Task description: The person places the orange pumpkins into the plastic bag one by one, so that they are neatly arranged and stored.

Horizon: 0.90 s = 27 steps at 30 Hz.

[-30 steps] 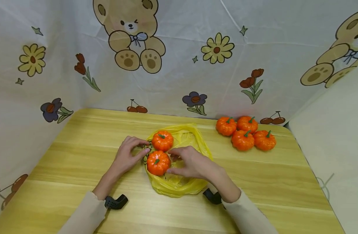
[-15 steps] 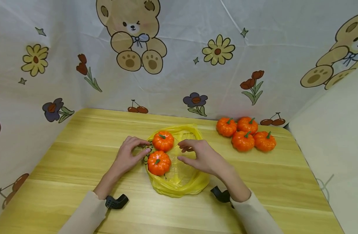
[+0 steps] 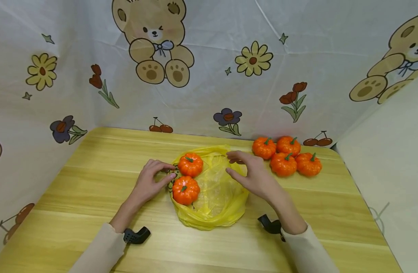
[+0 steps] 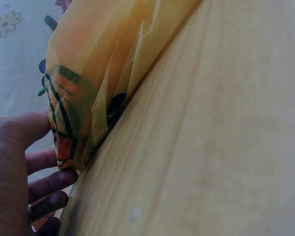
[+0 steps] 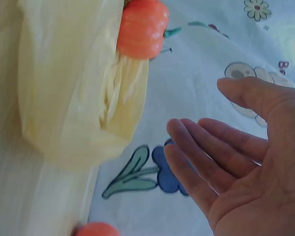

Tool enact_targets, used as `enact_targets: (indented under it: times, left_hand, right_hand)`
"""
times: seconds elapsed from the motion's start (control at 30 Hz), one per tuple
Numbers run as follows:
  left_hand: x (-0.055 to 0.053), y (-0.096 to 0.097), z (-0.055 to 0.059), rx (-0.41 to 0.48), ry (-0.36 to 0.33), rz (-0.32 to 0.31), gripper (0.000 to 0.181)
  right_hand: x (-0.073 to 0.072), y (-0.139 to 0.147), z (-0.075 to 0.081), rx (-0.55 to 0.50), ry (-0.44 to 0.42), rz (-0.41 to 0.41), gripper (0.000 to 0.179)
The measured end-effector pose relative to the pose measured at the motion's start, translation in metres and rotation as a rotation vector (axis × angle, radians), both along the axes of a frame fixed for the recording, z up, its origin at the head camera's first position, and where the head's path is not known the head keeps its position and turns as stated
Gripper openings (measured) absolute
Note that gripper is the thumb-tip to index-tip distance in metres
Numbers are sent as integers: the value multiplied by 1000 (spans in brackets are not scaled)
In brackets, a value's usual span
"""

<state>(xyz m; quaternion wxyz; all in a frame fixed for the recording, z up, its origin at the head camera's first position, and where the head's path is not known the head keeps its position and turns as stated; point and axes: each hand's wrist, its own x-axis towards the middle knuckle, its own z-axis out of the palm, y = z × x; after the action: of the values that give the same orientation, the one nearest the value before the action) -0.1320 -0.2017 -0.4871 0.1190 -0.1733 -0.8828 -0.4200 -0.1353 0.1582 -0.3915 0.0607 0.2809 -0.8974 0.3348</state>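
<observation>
Two small orange pumpkins with green stems, an upper pumpkin [image 3: 190, 165] and a lower pumpkin [image 3: 186, 190], sit at the left side of an opened yellow plastic bag [image 3: 212, 220]. My left hand [image 3: 151, 177] rests at the bag's left edge, thumb and index finger apart. In the left wrist view, fingertips of the left hand [image 4: 19, 172] touch the bag's printed side [image 4: 69, 108]. Above the bag's right rim, my right hand [image 3: 251, 172] holds nothing, its thumb spread from the fingers. The right wrist view also shows this right hand [image 5: 241, 162] with nothing in the palm.
Several more orange pumpkins [image 3: 284, 164] stand clustered at the back right of the wooden table [image 3: 103, 159]. Behind the table hangs a pale cloth [image 3: 209, 91] printed with bears and flowers. A white wall [image 3: 393, 151] borders the right side.
My right hand has let go of the lower pumpkin and moved right and slightly back, towards the far pumpkins. The left hand and both pumpkins in the bag have stayed nearly still.
</observation>
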Motion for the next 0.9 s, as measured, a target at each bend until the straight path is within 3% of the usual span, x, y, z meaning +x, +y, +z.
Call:
enact_targets:
  times: [0.5,0.77,0.9]
  left_hand:
    - [-1,-1,-1,4,5,-2,21]
    - [0,0,0,4,13,-1,22]
    - [0,0,1,2,18,1,22]
  right_hand:
    - [-4,53,1,13,191,-222,42]
    - [-1,79,0,4,177,-337,39]
    - [0,90,-1,-24,185,-372,48]
